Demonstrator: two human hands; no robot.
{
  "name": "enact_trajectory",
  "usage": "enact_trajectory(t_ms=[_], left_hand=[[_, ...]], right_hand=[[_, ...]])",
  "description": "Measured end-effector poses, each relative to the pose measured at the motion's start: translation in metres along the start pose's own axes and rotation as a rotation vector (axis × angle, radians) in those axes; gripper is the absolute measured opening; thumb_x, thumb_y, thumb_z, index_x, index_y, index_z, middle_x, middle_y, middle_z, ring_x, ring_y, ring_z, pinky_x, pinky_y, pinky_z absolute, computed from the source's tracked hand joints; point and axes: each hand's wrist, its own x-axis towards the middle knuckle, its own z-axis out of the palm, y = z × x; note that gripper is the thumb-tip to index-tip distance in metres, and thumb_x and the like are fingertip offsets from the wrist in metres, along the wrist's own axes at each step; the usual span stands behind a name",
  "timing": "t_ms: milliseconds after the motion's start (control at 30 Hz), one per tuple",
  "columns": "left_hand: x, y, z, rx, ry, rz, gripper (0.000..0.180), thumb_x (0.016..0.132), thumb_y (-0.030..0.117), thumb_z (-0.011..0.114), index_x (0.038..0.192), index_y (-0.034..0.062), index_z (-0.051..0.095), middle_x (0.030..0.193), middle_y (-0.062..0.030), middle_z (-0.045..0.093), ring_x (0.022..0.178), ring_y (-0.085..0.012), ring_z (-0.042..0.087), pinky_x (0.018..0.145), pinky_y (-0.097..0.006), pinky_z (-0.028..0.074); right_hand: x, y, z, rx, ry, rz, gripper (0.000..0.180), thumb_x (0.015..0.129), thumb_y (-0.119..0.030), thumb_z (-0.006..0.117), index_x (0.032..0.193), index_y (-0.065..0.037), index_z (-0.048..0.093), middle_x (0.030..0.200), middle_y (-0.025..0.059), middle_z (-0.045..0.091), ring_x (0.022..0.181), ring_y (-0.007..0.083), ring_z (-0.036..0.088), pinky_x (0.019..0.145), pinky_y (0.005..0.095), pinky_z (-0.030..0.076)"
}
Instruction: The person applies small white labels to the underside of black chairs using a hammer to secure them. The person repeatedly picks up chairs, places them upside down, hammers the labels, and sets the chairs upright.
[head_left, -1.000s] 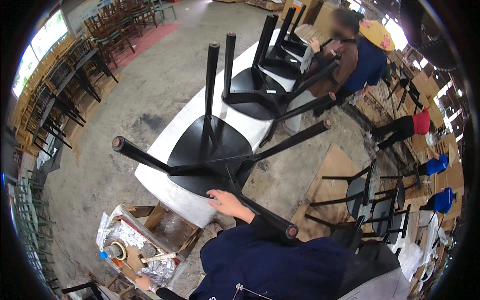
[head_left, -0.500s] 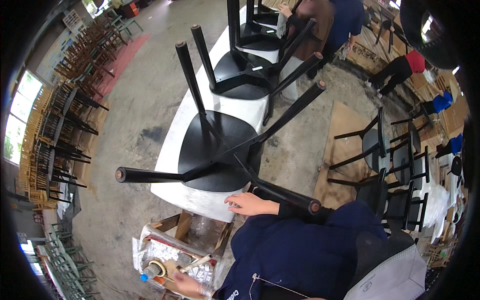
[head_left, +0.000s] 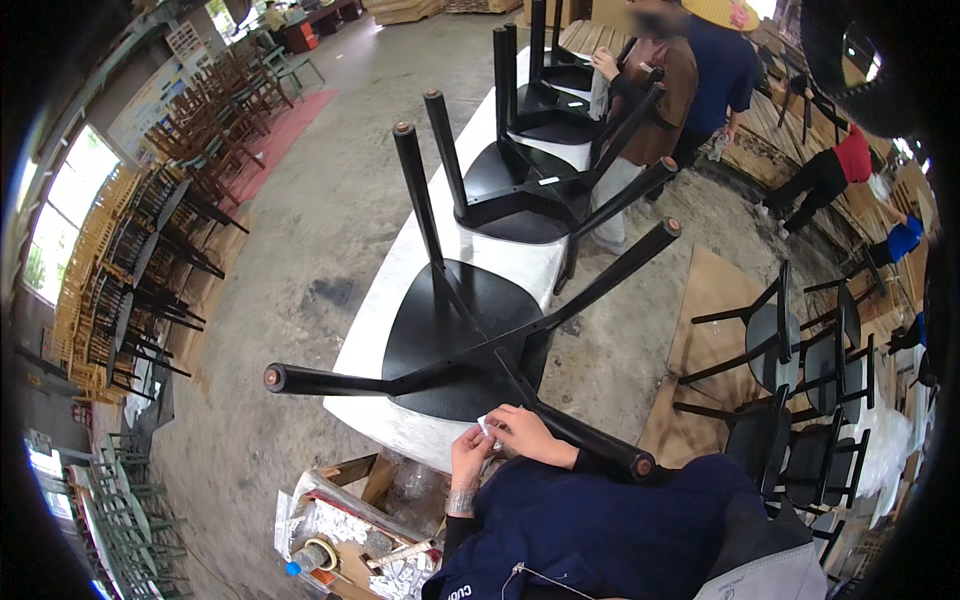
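Together our left hand (head_left: pixel 468 450) and right hand (head_left: pixel 528 432) pinch a small white scrap (head_left: pixel 489 428) between closed fingertips, just at the near edge of the upturned black wooden chair (head_left: pixel 462 325). That chair lies seat-down on the long white surface (head_left: pixel 385 310), legs pointing up and outward. Below our left wrist sits an open cardboard box of supplies (head_left: pixel 350 520). Farther along the surface, another person (head_left: pixel 650 90) stands beside more upturned chairs (head_left: pixel 520 175).

I cannot identify the small white item (head_left: pixel 487 428) pinched between my left hand (head_left: pixel 468 452) and right hand (head_left: pixel 524 432); it is too small. My forearms hide the near edge of the white table (head_left: pixel 400 425). The cardboard box (head_left: pixel 352 520) contents are indistinct.
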Motion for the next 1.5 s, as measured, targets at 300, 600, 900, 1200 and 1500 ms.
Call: enact_trajectory(t_ms=[300, 600, 900, 1200, 1500], left_hand=[[0.021, -0.027, -0.018, 0.121, -0.022, -0.065, 0.022, 0.083, 0.004, 0.065, 0.104, -0.0023, 0.062, 0.074, 0.0013, 0.061, 0.063, -0.0066, 0.057, 0.055, -0.022, 0.048], [0.014, -0.017, -0.018, 0.112, 0.045, -0.083, 0.026, 0.083, 0.001, 0.065, 0.108, -0.0038, 0.061, 0.071, 0.0021, 0.058, 0.064, -0.007, 0.056, 0.061, -0.024, 0.053], [0.017, -0.031, -0.034, 0.2, -0.027, -0.134, 0.035, 0.084, 0.001, 0.063, 0.118, -0.0036, 0.056, 0.079, -0.0039, 0.062, 0.072, -0.0118, 0.062, 0.065, -0.027, 0.055], [0.021, -0.016, -0.04, 0.238, 0.033, 0.056, 0.024, 0.084, -0.001, 0.062, 0.108, -0.0054, 0.058, 0.086, -0.0091, 0.065, 0.076, -0.0154, 0.065, 0.066, -0.029, 0.057], [0.014, 0.005, -0.061, -0.191, -0.093, 0.035, 0.014, 0.089, 0.008, 0.058, 0.102, 0.001, 0.059, 0.095, -0.0131, 0.067, 0.074, -0.014, 0.064, 0.064, -0.022, 0.047]], right_hand=[[0.012, 0.025, 0.017, -0.146, -0.093, 0.265, 0.017, 0.078, -0.024, 0.064, 0.085, -0.009, 0.063, 0.08, 0.0091, 0.062, 0.076, 0.0285, 0.063, 0.066, 0.0404, 0.048], [0.021, 0.024, 0.022, -0.137, -0.132, 0.285, 0.019, 0.076, -0.025, 0.066, 0.079, -0.007, 0.065, 0.079, 0.0112, 0.065, 0.079, 0.029, 0.064, 0.067, 0.0401, 0.05], [0.021, 0.049, 0.034, -0.209, -0.22, 0.209, 0.02, 0.078, -0.024, 0.062, 0.079, -0.005, 0.067, 0.077, 0.0147, 0.066, 0.08, 0.0321, 0.065, 0.069, 0.0424, 0.05], [0.026, 0.013, 0.025, -0.294, -0.263, -0.076, 0.016, 0.084, -0.019, 0.055, 0.088, -0.004, 0.059, 0.09, 0.0123, 0.062, 0.087, 0.0318, 0.061, 0.072, 0.0427, 0.049], [0.033, 0.006, 0.015, 0.031, -0.047, -0.295, 0.017, 0.083, -0.005, 0.056, 0.099, -0.005, 0.06, 0.104, 0.0097, 0.06, 0.1, 0.029, 0.056, 0.085, 0.0378, 0.045]])
